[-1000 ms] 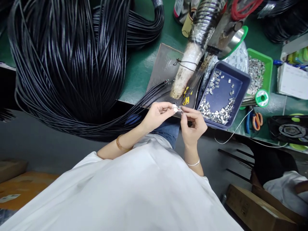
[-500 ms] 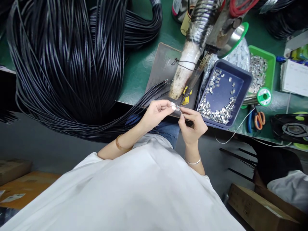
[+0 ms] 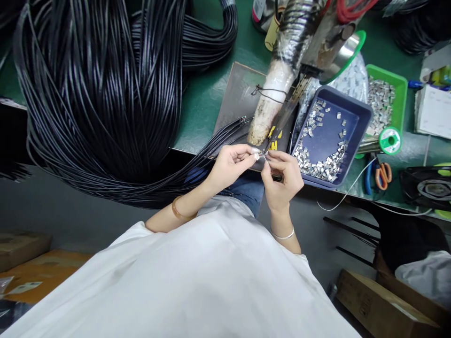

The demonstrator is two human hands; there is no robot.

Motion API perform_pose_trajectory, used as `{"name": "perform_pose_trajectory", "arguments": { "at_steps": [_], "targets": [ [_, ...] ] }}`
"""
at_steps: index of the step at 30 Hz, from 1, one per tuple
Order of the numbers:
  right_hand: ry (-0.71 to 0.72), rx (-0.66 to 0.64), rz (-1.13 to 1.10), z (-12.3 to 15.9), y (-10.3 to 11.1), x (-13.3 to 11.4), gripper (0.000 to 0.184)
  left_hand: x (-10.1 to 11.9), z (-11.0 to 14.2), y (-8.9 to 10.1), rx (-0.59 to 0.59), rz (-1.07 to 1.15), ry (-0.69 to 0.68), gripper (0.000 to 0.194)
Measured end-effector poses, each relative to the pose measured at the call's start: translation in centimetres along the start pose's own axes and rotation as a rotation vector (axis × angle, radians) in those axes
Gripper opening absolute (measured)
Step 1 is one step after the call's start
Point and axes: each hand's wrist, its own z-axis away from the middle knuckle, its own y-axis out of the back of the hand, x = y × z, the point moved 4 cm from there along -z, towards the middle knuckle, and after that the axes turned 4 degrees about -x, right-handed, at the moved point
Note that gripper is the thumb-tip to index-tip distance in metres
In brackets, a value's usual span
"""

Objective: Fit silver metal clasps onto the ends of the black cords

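Observation:
My left hand (image 3: 229,164) is closed in a pinch, with white coverings on its fingertips. Facing it, my right hand (image 3: 282,176) pinches with thumb and forefinger. Between the two sets of fingertips is a small silvery metal piece (image 3: 262,155), partly hidden by the fingers; its exact kind is too small to tell. Just beyond the hands lie yellow-handled tweezers-like tools (image 3: 274,142), partly covered. Black cables (image 3: 225,134) with stripped ends rest on a dark board (image 3: 234,91) beside my left hand. To the right of my right hand stands a blue tray (image 3: 357,136) of small metal shells.
A large black cable bundle (image 3: 105,94) hangs over the table edge at left. A plastic-wrapped duct (image 3: 271,103) reaches down above the hands. Right of the tray are a green bin (image 3: 400,94), a solder spool (image 3: 390,141) and orange-and-blue-handled pliers (image 3: 382,176). Cardboard boxes (image 3: 384,305) sit below.
My right hand's fingers have shifted slightly around the small metal piece. My left hand keeps its pinch in nearly the same place. The view has drifted a little.

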Motion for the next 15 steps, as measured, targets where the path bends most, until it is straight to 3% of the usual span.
{"name": "perform_pose_trajectory", "arguments": {
  "at_steps": [15],
  "targets": [
    [-0.044, -0.037, 0.012, -0.01, 0.32, 0.02, 0.005, 0.03, 0.08, 0.12, -0.014, -0.039, 0.002, 0.019]
  ]
}}
